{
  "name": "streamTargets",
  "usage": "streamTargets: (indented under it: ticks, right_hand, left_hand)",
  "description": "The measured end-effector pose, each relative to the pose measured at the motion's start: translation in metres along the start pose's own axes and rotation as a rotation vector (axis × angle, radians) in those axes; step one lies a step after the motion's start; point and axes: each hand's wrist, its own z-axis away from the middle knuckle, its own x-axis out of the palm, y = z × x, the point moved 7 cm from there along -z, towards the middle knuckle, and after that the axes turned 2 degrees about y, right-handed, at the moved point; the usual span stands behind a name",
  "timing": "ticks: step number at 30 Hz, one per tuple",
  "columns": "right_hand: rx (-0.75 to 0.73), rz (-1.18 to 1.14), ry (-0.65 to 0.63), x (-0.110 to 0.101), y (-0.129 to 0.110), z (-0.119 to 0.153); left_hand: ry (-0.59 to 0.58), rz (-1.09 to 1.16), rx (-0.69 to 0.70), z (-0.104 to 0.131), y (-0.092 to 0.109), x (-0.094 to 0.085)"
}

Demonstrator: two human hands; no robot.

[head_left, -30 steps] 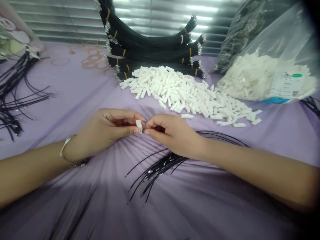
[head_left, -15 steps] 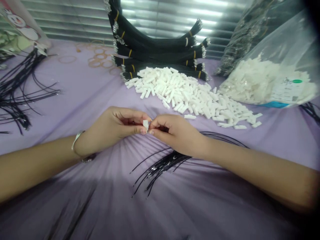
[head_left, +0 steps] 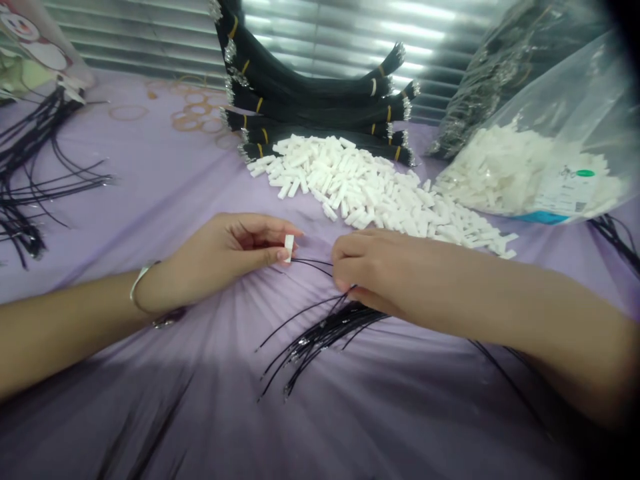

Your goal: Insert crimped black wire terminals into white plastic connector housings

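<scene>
My left hand [head_left: 235, 247] pinches a small white plastic connector housing [head_left: 289, 248] upright between thumb and fingers. From the housing, thin black wires [head_left: 311, 262] run right and pass behind my right hand [head_left: 370, 270]. The fingers of that hand are curled down, and a black wire from the loose bundle [head_left: 325, 330] meets its fingertips. Part of the grip is hidden by the back of the hand. The bundle lies on the cloth just below, its metal-tipped ends pointing left.
A heap of white housings [head_left: 360, 180] lies beyond my hands. Behind it are stacked banded black wire bundles [head_left: 320, 100]. At right stands a clear bag of white pieces [head_left: 520, 167]; at left, more black wires [head_left: 30, 153] and rubber bands [head_left: 195, 113] on the purple cloth [head_left: 165, 160].
My right hand has moved right and down from the housing to the loose wire bundle. My left hand still holds the housing, with wires now visible out of its right side.
</scene>
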Motion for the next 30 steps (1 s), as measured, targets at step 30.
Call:
streamTargets:
  ticks: [30]
  right_hand:
    - [0.242,-0.051,0.430,0.005,0.009,-0.022]
  left_hand:
    - [-0.042,0.231,-0.060,-0.002,-0.005,0.001]
